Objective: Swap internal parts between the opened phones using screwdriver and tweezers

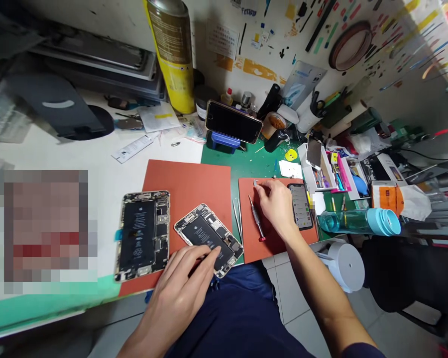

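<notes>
My left hand (pixel 188 273) reaches over the lower edge of a smaller opened phone (pixel 197 228). Its thumb and index finger are apart, the tips over the black battery; I see no grip on the phone. A larger opened phone (pixel 138 233) lies to the left, its battery and boards exposed. My right hand (pixel 276 199) is closed in a pinch at the upper part of the right red mat (pixel 246 248), at a tiny silvery piece (pixel 255 183) too small to name. Beside it lie a screwdriver (pixel 256 219) and tweezers (pixel 237 219).
A lit phone (pixel 300 206) lies right of my right hand. Behind stand a dark-screened phone (pixel 234 123) on a blue stand (pixel 224 141) and a yellow spray can (pixel 175 59). A blue water bottle (pixel 358 221) lies at the right, near boxes of tools (pixel 330 171).
</notes>
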A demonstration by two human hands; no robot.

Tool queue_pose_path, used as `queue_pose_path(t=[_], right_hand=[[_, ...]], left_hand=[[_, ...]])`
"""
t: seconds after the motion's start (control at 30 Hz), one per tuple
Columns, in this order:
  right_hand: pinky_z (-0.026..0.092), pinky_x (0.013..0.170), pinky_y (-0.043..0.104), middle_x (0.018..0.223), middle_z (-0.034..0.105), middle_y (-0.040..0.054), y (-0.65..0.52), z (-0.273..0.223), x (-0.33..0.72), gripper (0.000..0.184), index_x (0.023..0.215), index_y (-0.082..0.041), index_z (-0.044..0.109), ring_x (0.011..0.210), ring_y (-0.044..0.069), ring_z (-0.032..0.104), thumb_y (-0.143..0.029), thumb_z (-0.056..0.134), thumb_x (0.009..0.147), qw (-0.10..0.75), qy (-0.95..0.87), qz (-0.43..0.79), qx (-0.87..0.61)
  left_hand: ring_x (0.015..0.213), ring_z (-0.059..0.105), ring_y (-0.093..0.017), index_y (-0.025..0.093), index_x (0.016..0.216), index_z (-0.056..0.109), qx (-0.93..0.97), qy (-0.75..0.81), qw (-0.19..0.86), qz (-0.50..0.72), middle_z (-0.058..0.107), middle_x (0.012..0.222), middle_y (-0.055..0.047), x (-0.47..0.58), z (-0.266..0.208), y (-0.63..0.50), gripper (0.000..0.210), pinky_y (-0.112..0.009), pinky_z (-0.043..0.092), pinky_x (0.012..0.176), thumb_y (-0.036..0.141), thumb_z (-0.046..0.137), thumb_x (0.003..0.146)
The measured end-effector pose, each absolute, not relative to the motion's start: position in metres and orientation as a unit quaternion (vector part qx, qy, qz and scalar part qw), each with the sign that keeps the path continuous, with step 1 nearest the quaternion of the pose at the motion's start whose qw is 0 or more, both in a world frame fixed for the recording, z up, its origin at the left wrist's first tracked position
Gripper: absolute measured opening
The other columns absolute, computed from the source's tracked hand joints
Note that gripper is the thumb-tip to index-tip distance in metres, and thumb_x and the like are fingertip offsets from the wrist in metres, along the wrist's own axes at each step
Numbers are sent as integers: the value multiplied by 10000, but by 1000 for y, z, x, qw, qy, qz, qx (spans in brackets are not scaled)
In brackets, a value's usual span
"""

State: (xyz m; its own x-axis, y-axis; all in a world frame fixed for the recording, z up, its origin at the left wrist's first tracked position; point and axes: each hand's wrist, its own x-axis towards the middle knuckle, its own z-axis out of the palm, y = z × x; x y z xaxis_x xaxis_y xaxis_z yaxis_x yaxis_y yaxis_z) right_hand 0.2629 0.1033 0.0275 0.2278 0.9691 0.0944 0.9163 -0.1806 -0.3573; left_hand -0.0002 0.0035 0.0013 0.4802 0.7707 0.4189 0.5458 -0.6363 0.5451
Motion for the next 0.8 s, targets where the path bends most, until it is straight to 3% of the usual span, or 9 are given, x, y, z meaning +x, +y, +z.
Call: queue_pose_path(t=[0.33, 0.53, 0.6, 0.67, 0.8], right_hand=[[560, 865, 391, 1041, 830, 209, 123, 20, 254, 203, 980, -121, 826, 947, 314, 795, -175, 634, 1021, 154, -611, 96, -771], [595, 831, 357, 986, 854, 109, 99, 35, 254, 183, 1002, -173, 812, 866, 244, 807, -245, 648, 1041, 212, -607, 144, -752], [609, 732, 319, 871, 838, 47, 73, 46, 249, 189, 1016, -202, 803, 715, 192, 777, -312, 653, 1048, 243, -603, 181, -738], [602, 621, 298, 783, 806, 15, 43, 57, 241, 189, 1004, -216, 802, 591, 165, 724, -361, 684, 1032, 312, -567, 306, -698], [594, 606, 275, 813, 773, 27, -8, 59, 217, 168, 993, -223, 824, 660, 167, 738, -331, 696, 1014, 340, -523, 439, -646]], left_hand=[[997, 659, -237, 194, 1378, 622, 832, 413, 169, 329, 685, 1110, -97, -4, 7, 2, 402, -418, 542, 917, 9, 610, 1022], [1054, 674, -244, 161, 1359, 638, 826, 425, 176, 326, 707, 1140, -107, -4, 6, 3, 350, -432, 545, 960, 28, 610, 1037], [1086, 690, -242, 149, 1354, 641, 831, 422, 177, 316, 735, 1156, -102, -5, 6, 2, 333, -434, 543, 1005, 32, 607, 1043], [1107, 707, -229, 149, 1344, 643, 835, 414, 178, 316, 762, 1175, -89, -5, 7, 2, 321, -418, 544, 1040, 33, 608, 1047], [1091, 738, -195, 158, 1251, 676, 827, 391, 205, 349, 797, 1158, -63, -4, 9, 0, 245, -359, 567, 1038, 37, 622, 1045]])
